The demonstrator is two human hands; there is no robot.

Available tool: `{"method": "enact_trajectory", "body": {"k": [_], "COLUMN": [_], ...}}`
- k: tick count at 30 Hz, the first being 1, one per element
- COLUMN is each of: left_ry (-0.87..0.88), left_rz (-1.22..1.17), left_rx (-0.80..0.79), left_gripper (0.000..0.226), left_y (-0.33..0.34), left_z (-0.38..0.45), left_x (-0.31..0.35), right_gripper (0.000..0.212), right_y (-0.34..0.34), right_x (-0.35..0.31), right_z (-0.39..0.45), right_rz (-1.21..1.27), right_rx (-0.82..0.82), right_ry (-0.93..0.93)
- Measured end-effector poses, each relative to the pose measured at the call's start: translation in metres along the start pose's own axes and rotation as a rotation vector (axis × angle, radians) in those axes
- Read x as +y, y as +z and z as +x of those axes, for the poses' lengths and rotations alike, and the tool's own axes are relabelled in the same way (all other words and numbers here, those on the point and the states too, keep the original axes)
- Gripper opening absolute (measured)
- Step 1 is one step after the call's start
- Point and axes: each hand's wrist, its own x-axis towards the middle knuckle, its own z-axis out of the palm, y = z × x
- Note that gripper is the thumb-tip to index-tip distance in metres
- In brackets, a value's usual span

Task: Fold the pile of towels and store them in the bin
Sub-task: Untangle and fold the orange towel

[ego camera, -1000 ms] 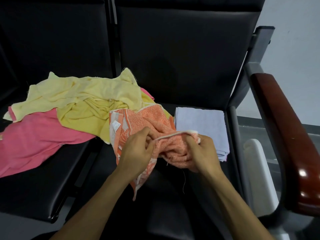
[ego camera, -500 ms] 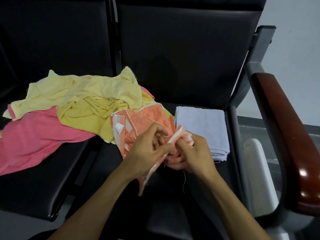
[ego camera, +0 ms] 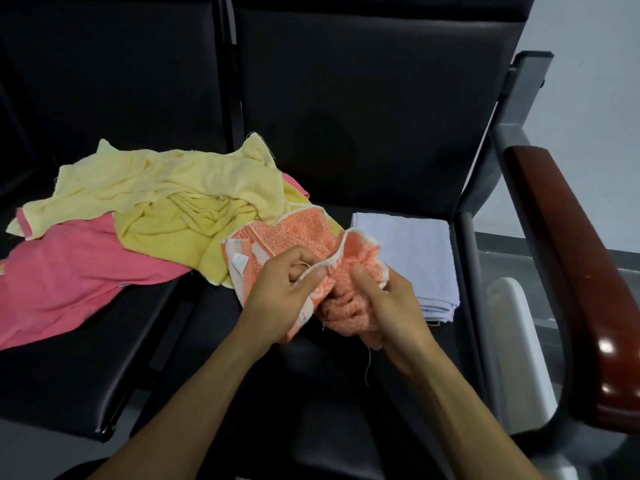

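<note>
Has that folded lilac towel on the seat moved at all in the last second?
No. The lilac towel lies in the same spot on the seat, against the chair's right-hand frame, as before.

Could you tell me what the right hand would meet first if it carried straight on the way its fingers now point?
Probably the left hand: the right hand points up-left through the orange towel both grip. Depth is unclear.

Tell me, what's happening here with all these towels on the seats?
A person is sorting laundry on a row of black seats. Both hands, the left hand and the right hand, grip a bunched orange towel, apparently looking for its edges to fold it. A lavender towel lies folded beside it. Yellow towels and a pink towel wait in an unfolded heap to the left. No bin is clearly in view.
</note>
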Motion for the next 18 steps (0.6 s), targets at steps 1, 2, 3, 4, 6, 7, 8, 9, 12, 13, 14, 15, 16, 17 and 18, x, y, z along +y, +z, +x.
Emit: {"method": "enact_trajectory", "body": {"k": [1, 2, 3, 4, 6, 7, 8, 9, 12, 13, 14, 15, 16, 17, 18], "left_ry": [-0.014, -0.028, -0.041, -0.052, -0.075, -0.086, -0.097, -0.106, -0.120, -0.132, -0.150, -0.171, -0.196, -0.218, -0.233], "left_rz": [-0.042, -0.078, -0.111, -0.137, -0.181, -0.202, -0.226, -0.252, -0.317, -0.321, -0.328, -0.342, -0.365, -0.388, -0.409], "left_rx": [-0.002, -0.015, -0.037, -0.065, -0.123, -0.150, -0.175, -0.194, -0.163, -0.121, -0.072, -0.024, 0.015, 0.046, 0.070], "left_gripper": [0.010, 0.010, 0.010, 0.010, 0.018, 0.026, 0.036, 0.045, 0.052, 0.047, 0.041, 0.034, 0.028, 0.023, 0.018], "left_y": [0.001, 0.002, 0.002, 0.001, 0.000, 0.000, 0.000, 0.000, 0.000, 0.000, 0.000, 0.000, 0.000, 0.000, 0.001], "left_z": [0.000, 0.000, 0.000, 0.000, 0.000, 0.000, -0.001, -0.001, -0.001, 0.000, 0.001, 0.002, 0.002, 0.003, 0.004], "left_x": [0.000, 0.001, 0.000, -0.001, -0.003, -0.003, -0.002, -0.002, -0.001, -0.002, -0.002, -0.002, -0.002, -0.002, -0.002], "right_gripper": [0.019, 0.021, 0.025, 0.028, 0.033, 0.037, 0.043, 0.048, 0.048, 0.043, 0.039, 0.033, 0.026, 0.017, 0.010], "right_y": [0.000, 0.000, 0.001, 0.002, 0.002, 0.002, 0.001, 0.000, 0.001, 0.002, 0.002, 0.002, 0.001, -0.001, -0.003], "right_x": [0.000, 0.001, 0.001, 0.002, 0.002, 0.002, 0.002, 0.002, 0.001, 0.003, 0.005, 0.006, 0.008, 0.009, 0.010], "right_z": [0.000, 0.000, -0.001, -0.001, 0.000, 0.001, 0.003, 0.003, 0.003, 0.004, 0.004, 0.005, 0.007, 0.008, 0.009], "right_rz": [0.002, 0.000, -0.003, 0.000, 0.074, 0.154, 0.238, 0.304, 0.359, 0.360, 0.357, 0.351, 0.334, 0.306, 0.268], "right_rx": [-0.020, -0.043, -0.070, -0.097, -0.138, -0.151, -0.164, -0.180, -0.190, -0.149, -0.084, 0.000, 0.084, 0.153, 0.203], "right_ry": [0.002, 0.008, 0.018, 0.028, 0.044, 0.055, 0.066, 0.072, 0.068, 0.066, 0.061, 0.056, 0.052, 0.042, 0.028]}}
